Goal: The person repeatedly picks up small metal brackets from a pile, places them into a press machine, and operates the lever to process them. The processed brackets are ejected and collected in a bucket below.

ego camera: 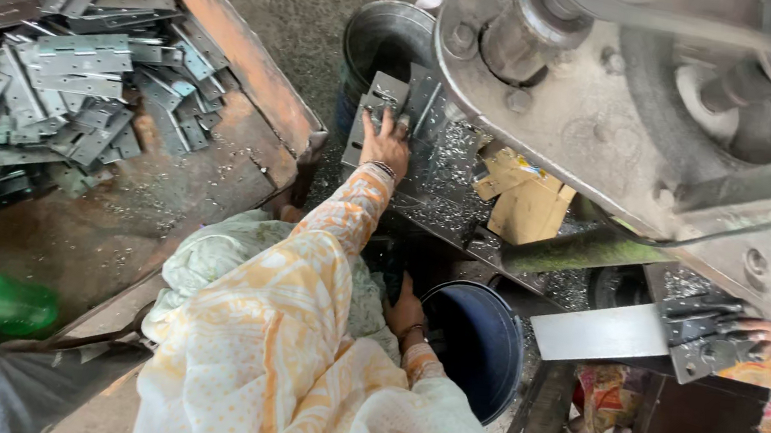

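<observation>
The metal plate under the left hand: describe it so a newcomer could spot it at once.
Start at the big grey machine filling the upper right. At its left edge, beside a dark round bucket, the left hand presses on a flat grey metal plate with punched holes. Unlike the loose hinge plates in the rusty tray, it stands apart.
</observation>
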